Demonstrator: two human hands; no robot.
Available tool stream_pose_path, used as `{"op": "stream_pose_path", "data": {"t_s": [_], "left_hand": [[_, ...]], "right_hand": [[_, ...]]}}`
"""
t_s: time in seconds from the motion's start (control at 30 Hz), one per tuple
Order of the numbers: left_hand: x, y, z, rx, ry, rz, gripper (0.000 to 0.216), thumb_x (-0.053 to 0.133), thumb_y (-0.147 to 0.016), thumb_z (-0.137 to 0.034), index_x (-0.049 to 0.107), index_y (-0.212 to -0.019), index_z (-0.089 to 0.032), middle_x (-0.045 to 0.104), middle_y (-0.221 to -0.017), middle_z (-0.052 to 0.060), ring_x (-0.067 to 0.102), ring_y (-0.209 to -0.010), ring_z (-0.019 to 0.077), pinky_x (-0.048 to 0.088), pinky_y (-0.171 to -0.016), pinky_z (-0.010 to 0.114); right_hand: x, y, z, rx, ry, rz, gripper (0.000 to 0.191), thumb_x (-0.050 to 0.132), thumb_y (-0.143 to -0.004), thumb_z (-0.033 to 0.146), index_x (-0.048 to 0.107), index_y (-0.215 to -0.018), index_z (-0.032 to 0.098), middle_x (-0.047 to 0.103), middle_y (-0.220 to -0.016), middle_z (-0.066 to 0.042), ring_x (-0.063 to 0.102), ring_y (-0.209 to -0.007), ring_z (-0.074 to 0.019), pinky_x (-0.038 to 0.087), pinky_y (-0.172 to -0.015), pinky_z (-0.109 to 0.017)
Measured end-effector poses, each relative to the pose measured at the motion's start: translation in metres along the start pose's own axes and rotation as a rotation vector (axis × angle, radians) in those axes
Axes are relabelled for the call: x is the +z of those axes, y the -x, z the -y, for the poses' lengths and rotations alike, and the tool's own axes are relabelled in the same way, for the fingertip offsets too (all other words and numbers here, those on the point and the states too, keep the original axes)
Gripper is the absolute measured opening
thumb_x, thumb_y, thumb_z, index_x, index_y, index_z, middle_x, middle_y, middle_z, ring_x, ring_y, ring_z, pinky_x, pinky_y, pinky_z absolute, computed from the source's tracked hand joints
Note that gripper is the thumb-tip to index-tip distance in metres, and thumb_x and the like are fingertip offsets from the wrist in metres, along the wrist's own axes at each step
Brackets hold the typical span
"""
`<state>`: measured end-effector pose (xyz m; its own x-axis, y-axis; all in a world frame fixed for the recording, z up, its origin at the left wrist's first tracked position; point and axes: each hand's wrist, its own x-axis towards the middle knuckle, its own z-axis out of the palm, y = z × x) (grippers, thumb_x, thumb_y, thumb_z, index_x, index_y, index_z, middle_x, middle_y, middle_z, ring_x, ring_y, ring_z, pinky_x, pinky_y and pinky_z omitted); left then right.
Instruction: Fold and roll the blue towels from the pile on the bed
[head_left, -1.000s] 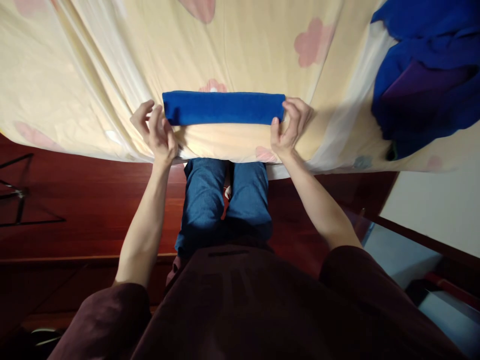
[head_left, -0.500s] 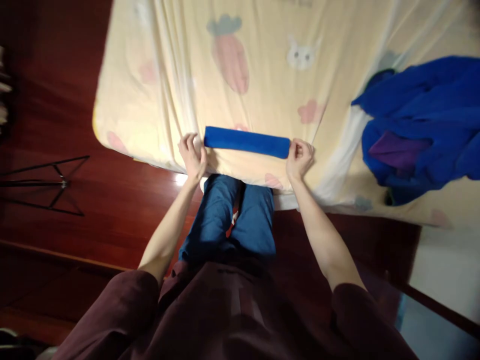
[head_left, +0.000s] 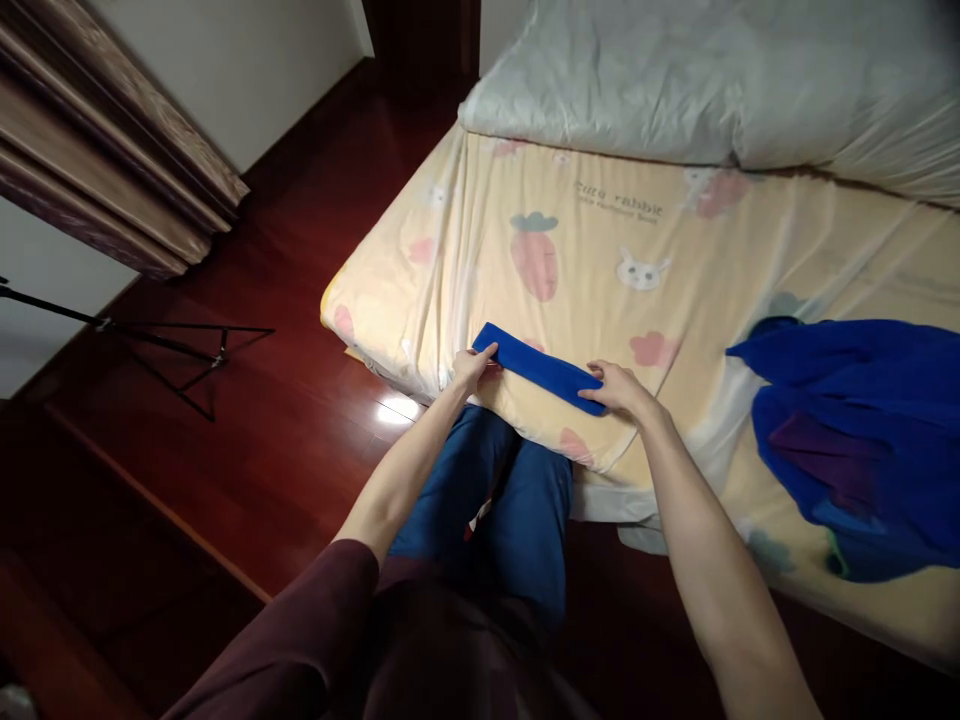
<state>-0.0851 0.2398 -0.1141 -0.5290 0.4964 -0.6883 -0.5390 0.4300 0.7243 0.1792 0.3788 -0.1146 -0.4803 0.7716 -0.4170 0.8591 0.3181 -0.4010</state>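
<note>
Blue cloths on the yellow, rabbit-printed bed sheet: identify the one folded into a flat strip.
The narrow blue cloth strip, with the bare left hand and bare right hand at its ends. The crumpled blue cloth heap lies untouched, farther right.

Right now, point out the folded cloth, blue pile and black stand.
Folded cloth (head_left: 538, 368): head view, middle of its top.
Blue pile (head_left: 885, 415): head view, blue fabric near its middle.
Black stand (head_left: 219, 360): head view, its lower joint.

From my end, the blue strip (head_left: 538, 369) looks like smooth, matt cloth, the bed sheet (head_left: 592, 325) creased fabric, the floor (head_left: 285, 470) glossy wood, the curtain (head_left: 112, 140) satiny cloth.
</note>
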Motion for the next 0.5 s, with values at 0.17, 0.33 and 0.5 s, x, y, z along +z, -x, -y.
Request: {"op": "stream_pose_path", "data": {"t_s": [0.17,0.33,0.5], "left_hand": [[0.001,0.001,-0.008,0.115,-0.042,-0.014,0.022,0.085,-0.087,-0.026,0.066,-0.086,-0.016,0.07,-0.073,0.005,0.071,-0.064,0.018,0.062,-0.067,0.03],[-0.006,0.014,-0.026,0.282,0.015,0.094,0.023,0.085,-0.086,-0.027,0.068,-0.097,-0.017,0.074,-0.09,0.006,0.072,-0.077,0.0154,0.062,-0.074,0.027],[-0.033,0.01,-0.083,0.586,0.119,0.239,0.023,0.081,-0.088,-0.024,0.062,-0.099,-0.018,0.075,-0.102,0.006,0.072,-0.094,0.0165,0.06,-0.084,0.028]], "right_hand": [[0.004,0.005,0.01,0.027,0.103,-0.005,0.056,0.086,-0.076,0.028,0.076,-0.129,0.016,0.08,-0.119,-0.015,0.077,-0.115,-0.0331,0.061,-0.095,-0.037],[-0.001,0.017,0.027,-0.012,0.267,-0.071,0.049,0.081,-0.081,0.033,0.078,-0.128,0.021,0.08,-0.115,-0.015,0.077,-0.111,-0.0349,0.06,-0.088,-0.037],[0.003,0.01,0.084,-0.108,0.184,-0.209,0.046,0.077,-0.081,0.028,0.077,-0.126,0.019,0.08,-0.116,-0.015,0.076,-0.112,-0.0345,0.059,-0.095,-0.039]]}}
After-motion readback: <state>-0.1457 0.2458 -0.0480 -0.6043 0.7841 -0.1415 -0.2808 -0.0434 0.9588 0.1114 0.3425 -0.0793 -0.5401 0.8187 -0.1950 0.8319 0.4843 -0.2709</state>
